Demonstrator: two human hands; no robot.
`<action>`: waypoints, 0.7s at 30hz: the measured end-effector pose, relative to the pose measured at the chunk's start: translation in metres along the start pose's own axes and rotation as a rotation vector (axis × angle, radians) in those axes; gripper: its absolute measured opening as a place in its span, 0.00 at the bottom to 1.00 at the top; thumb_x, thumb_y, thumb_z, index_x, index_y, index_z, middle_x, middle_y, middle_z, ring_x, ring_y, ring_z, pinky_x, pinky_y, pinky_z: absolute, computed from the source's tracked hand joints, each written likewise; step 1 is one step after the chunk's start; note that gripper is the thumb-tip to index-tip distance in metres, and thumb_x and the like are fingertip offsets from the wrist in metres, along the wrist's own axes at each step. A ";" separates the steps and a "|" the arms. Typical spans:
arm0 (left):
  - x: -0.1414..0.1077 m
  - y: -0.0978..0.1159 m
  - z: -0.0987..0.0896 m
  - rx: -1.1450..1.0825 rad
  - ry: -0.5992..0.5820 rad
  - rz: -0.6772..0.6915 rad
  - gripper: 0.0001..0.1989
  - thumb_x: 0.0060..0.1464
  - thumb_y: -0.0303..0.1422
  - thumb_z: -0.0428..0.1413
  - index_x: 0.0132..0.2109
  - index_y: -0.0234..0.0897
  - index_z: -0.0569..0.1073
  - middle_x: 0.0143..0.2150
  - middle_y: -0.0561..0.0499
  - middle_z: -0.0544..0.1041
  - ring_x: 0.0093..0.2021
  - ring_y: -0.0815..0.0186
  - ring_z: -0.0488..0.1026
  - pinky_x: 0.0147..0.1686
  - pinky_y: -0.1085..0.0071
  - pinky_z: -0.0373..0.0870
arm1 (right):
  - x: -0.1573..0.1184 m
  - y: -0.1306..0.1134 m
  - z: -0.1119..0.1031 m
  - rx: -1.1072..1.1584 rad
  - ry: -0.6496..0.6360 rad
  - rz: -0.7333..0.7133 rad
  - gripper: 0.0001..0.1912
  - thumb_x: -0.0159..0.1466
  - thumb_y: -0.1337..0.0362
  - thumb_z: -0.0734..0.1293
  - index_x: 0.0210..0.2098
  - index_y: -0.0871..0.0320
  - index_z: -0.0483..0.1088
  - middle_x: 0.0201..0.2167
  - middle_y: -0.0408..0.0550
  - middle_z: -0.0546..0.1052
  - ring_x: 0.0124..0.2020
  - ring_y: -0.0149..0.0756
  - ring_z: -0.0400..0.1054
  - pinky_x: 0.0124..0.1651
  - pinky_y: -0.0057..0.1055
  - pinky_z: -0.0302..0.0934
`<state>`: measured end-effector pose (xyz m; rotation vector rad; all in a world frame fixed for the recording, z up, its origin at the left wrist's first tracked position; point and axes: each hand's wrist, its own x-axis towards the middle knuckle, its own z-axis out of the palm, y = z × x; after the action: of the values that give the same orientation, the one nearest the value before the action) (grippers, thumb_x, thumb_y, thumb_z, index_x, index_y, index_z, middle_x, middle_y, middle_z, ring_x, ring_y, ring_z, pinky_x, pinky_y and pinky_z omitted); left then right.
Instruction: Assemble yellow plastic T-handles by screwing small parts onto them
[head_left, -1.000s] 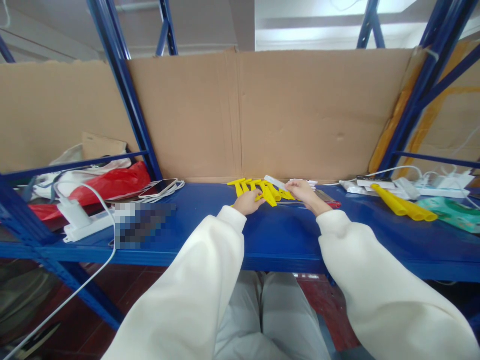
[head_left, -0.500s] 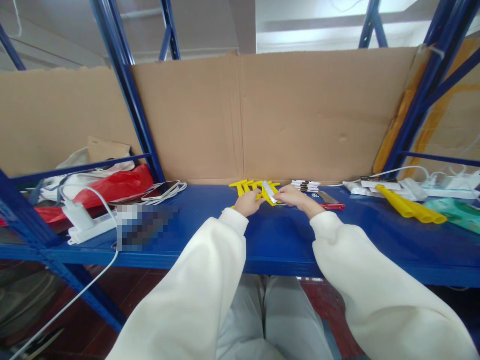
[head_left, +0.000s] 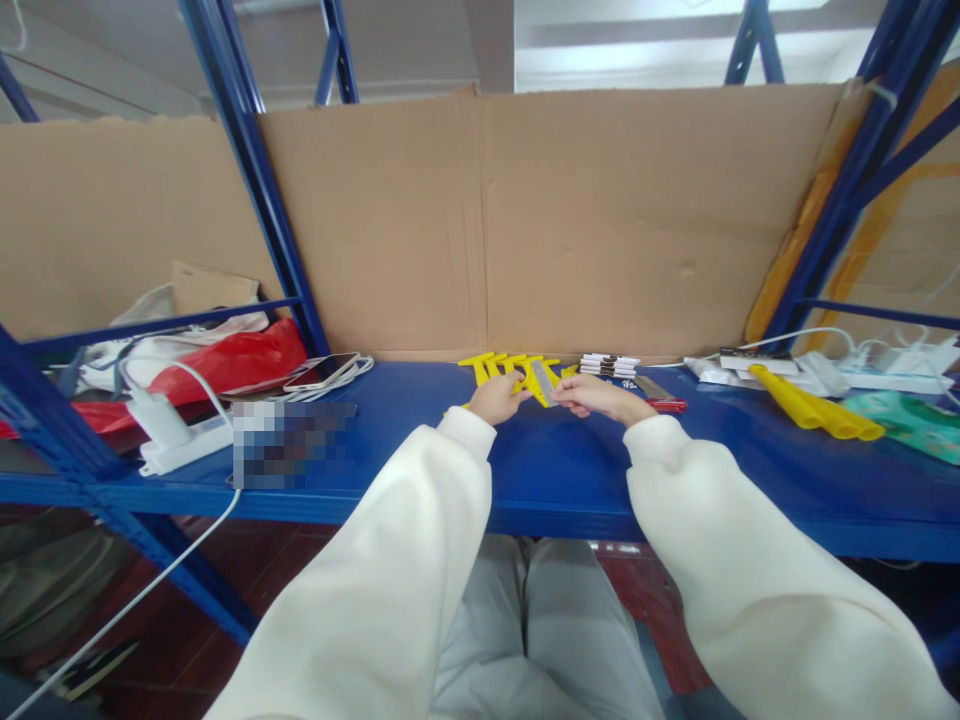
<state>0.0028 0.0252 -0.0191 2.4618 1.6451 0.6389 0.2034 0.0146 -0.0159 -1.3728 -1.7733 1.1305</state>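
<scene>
My left hand [head_left: 498, 399] is closed around a yellow scraper-like tool [head_left: 534, 388], whose handle is mostly hidden by the fingers. The fingers of my right hand [head_left: 592, 396] pinch the lower end of a grey metal blade [head_left: 543, 382] that lies against the yellow tool. Behind my hands, several yellow T-shaped pieces [head_left: 477, 362] lie side by side near the cardboard. A stack of small white and black packs [head_left: 609, 366] is just beyond my right hand, and a red-handled tool [head_left: 666, 405] lies to its right.
At the left are a white power strip [head_left: 187, 446], a phone [head_left: 322, 370] with a coiled cable and a red bag [head_left: 232, 362]. Yellow tubes [head_left: 814, 405] and a green packet [head_left: 911, 422] lie at the right. Cardboard [head_left: 637, 220] stands behind the blue shelf [head_left: 555, 480].
The blade between my hands has turned from bright and shiny to dull grey in its look. My right hand has shifted slightly, and the whole view has moved a little.
</scene>
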 end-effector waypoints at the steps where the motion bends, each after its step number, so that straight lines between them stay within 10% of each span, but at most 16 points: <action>1: 0.000 0.000 0.001 -0.003 0.002 0.007 0.19 0.66 0.37 0.56 0.62 0.40 0.73 0.59 0.43 0.80 0.60 0.54 0.77 0.59 0.60 0.72 | 0.000 0.001 0.000 -0.001 -0.013 0.008 0.20 0.60 0.62 0.75 0.20 0.57 0.61 0.15 0.35 0.60 0.16 0.21 0.51 0.18 0.21 0.45; 21: -0.001 0.002 -0.001 -0.054 -0.021 0.095 0.17 0.66 0.34 0.56 0.60 0.38 0.75 0.63 0.43 0.79 0.63 0.55 0.75 0.63 0.59 0.69 | -0.002 0.000 0.005 0.150 -0.023 0.069 0.25 0.57 0.51 0.79 0.24 0.56 0.60 0.15 0.33 0.58 0.16 0.20 0.46 0.17 0.19 0.39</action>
<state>0.0037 0.0234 -0.0182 2.5113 1.4910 0.6571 0.1994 0.0111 -0.0179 -1.3446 -1.6317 1.2942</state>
